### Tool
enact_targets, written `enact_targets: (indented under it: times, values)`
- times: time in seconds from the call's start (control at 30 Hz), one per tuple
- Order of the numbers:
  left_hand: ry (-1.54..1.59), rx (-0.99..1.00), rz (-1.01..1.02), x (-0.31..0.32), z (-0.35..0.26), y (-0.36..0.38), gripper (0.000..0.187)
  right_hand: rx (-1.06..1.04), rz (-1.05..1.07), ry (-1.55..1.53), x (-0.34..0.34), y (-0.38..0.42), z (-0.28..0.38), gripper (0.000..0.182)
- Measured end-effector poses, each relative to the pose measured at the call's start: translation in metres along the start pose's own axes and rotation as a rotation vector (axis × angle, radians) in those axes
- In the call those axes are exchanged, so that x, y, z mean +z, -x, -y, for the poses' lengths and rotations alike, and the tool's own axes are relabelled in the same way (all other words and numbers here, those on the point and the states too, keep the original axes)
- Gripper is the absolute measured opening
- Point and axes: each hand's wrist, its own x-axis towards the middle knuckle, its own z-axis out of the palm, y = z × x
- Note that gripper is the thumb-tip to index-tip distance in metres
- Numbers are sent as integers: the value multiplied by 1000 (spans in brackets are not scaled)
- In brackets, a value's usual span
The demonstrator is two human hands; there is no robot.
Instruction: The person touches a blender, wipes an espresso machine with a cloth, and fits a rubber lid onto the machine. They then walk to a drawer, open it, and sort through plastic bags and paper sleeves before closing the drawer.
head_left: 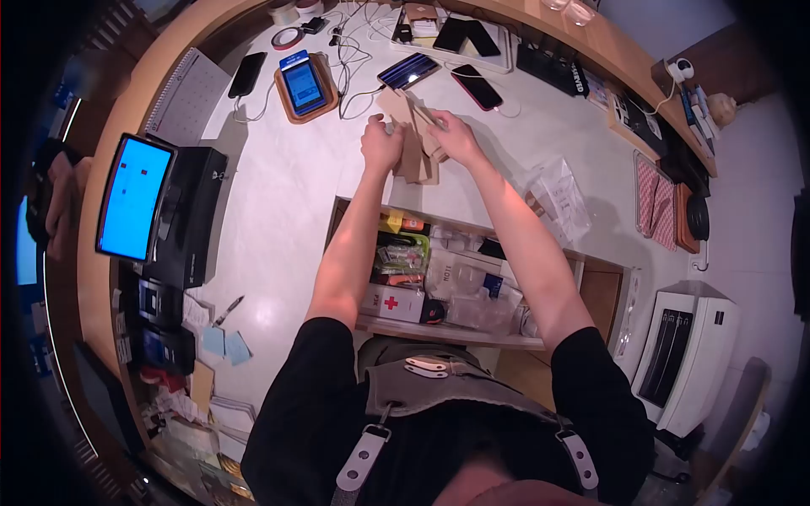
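Observation:
Both hands are over the white counter, at several flat brown cardboard pieces [412,153] that overlap and fan out. My left hand [382,143] is at the left edge of the pieces, its fingers curled; what its fingertips hold is too small to make out. On the right, my right hand [454,137] pinches the upper right part of the cardboard between thumb and fingers. Just beyond the hands lie a dark phone [408,71] and another phone [477,87] with a cable.
Below my forearms an open drawer [447,333] holds a first-aid box [395,303] and plastic bags. A payment terminal [304,87] and a lit monitor [135,198] stand left. To the right are a clear plastic bag [564,201] and a white machine [688,358].

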Motion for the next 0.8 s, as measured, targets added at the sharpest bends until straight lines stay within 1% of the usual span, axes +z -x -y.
enact_targets:
  times: [0.1,0.2,0.33,0.43,0.47,0.57,0.6,0.7,0.73,0.8]
  values:
    - [-17,-74,115,-5,-1,-5,76,44,75,-11,14,-17,-18,56]
    - [29,-67,166,-13,-1,-8,73,21,-10,26,18,-10,-20,55]
    - [33,-65,249,-16,2,-18,69,94,-10,-38,16,1,-14,54]
    - [442,-61,160,-13,6,-21,54,102,-33,-52,17,5,-16,54]
    - [685,-156,242,-20,4,-23,48,108,-37,-45,17,7,-16,54]
    - [1085,-378,308,-25,4,-33,43,134,-43,-61,17,7,-17,60]
    - [1009,-354,257,-23,-2,-32,52,141,-42,-72,17,6,-17,63]
    - [440,-132,125,-5,8,-37,52,176,-3,4,20,-4,-14,73]
    - [379,-69,95,1,12,-35,55,200,20,0,22,-7,-13,76]
    - [315,-57,82,1,4,-27,58,253,66,-11,25,-13,-16,82]
